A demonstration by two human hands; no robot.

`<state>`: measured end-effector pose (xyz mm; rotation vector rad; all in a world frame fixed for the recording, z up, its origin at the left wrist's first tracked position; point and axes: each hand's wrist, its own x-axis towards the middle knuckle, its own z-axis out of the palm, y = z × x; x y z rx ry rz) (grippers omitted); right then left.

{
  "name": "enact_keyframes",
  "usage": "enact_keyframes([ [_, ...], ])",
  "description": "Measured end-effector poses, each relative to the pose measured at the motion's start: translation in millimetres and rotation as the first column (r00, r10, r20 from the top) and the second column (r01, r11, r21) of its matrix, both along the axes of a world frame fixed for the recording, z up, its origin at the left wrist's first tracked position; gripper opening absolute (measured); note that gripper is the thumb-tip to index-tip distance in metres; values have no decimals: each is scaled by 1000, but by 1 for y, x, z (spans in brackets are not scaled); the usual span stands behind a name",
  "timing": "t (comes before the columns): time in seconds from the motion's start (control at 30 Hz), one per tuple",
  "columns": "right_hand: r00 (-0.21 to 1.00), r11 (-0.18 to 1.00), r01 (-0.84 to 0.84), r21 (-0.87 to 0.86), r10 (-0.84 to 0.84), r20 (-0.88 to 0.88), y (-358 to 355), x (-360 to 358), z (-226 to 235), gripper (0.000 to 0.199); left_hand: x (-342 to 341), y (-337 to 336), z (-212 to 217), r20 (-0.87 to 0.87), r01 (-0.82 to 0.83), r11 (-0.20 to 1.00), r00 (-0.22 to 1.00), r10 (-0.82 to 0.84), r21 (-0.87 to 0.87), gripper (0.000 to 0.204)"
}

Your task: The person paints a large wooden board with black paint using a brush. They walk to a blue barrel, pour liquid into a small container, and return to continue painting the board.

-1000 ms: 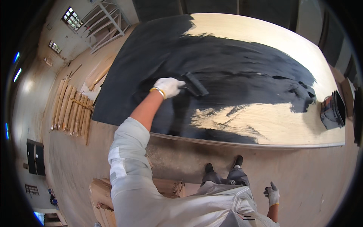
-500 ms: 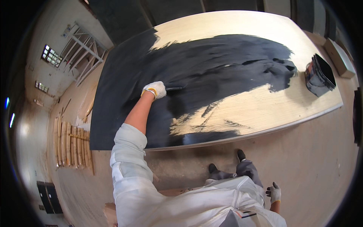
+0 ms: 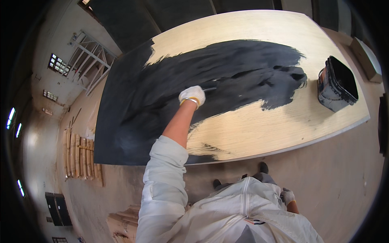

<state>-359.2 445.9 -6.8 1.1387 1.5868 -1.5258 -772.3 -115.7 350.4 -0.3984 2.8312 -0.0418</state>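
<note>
The thin-handled paint brush point(image 3: 210, 88), mostly hidden, lies on the black-painted middle of the large pale plywood board point(image 3: 283, 121), gripped by the closed, white-gloved left hand point(image 3: 192, 95). It looks light and stiff, possibly paint-slick; the handle is the place to hold. A black paint bucket point(image 3: 336, 85) stands far right. The gloved right hand point(image 3: 288, 196) hangs near the hip, its fingers unclear.

One plywood board point(image 3: 259, 125), one black bucket point(image 3: 337, 84), two gloved hands.
</note>
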Motion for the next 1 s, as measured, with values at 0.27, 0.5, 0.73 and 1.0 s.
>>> enact_keyframes([
  [0.27,992,990,89,-110,-98,-78,134,-109,8,69,-22,23,11,69,-175,977,980,184,-122,36],
  [0.5,968,969,230,-86,-219,119,228,-103,-29,67,-69,63,10,236,49,982,972,-5,-181,38],
  [0.73,919,918,327,-226,-254,300,225,-86,-81,76,-97,221,12,109,132,988,986,-123,-77,34],
  [1.0,944,919,325,-223,-328,26,212,-118,-96,46,-120,282,21,118,149,988,983,-142,-50,36],
])
